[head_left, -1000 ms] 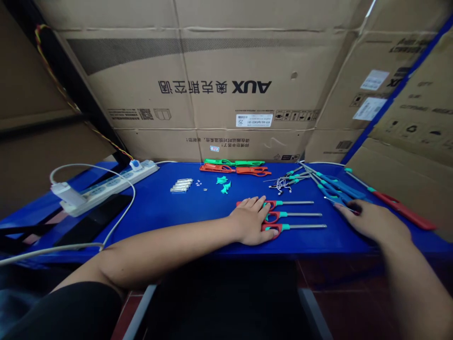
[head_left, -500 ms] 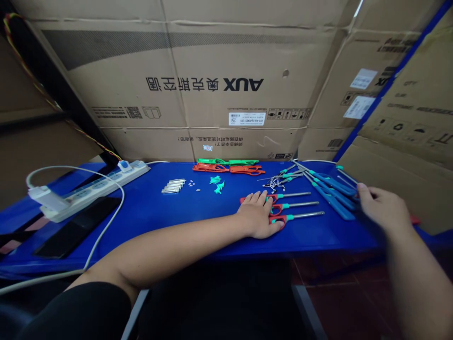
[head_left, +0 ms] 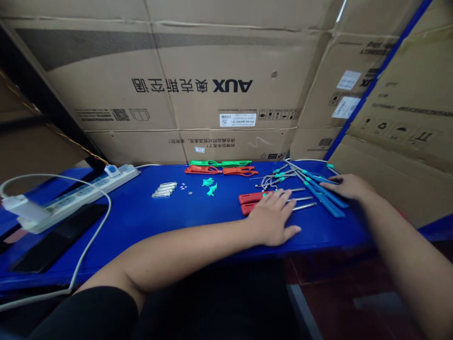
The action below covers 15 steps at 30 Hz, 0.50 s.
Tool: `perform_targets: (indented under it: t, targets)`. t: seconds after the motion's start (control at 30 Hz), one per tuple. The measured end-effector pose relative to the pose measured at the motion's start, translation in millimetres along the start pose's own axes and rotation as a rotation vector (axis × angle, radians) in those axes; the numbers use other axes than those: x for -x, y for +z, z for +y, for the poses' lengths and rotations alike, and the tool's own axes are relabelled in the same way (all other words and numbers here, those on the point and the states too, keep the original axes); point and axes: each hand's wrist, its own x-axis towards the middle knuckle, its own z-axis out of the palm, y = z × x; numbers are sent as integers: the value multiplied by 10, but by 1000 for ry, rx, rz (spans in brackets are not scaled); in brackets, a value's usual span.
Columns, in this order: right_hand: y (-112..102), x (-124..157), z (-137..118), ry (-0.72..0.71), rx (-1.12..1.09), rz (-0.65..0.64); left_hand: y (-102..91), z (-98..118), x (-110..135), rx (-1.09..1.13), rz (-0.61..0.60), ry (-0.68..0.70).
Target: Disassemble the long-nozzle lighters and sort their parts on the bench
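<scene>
My left hand (head_left: pixel 271 218) lies with spread fingers across the red lighters (head_left: pixel 249 198), partly covering them; their metal rods stick out to the right. At the right, my right hand (head_left: pixel 354 187) has its fingers around the handle of an upper blue lighter (head_left: pixel 327 200) in a fanned pile of several. Its fingertips are partly hidden against the handles. Behind the red lighters lie small teal-tipped metal parts with white wires (head_left: pixel 271 182).
Green casing halves (head_left: pixel 240 163) and orange casing halves (head_left: pixel 239 171) lie by the cardboard wall (head_left: pixel 198 108). Teal triggers (head_left: pixel 211 187), clear cylinders (head_left: pixel 164 189) and tiny white pieces (head_left: pixel 183 186) are spread leftward. A power strip (head_left: pixel 81 196), cable and black phone (head_left: pixel 58 238) occupy the left.
The view has turned slightly right. My right hand has moved left onto the blue lighters. Under my left hand the red lighters have shifted; their long handles now show left of my fingers.
</scene>
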Motion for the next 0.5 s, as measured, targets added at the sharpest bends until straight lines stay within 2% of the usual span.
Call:
perform_targets:
  t: [0.1,0.23,0.37,0.5]
  targets:
    - [-9,48,97,91,-11,-149,48,250,-128,83,-49,83]
    - [-67,168,172,155,-27,-224,162,491,-489,154,-134,88]
    - [-71,338,177,181,-77,-200,277,642,-858,212,-130,11]
    - [7,583,199,214,-142,-116,374,730,-1052,279,-171,-83]
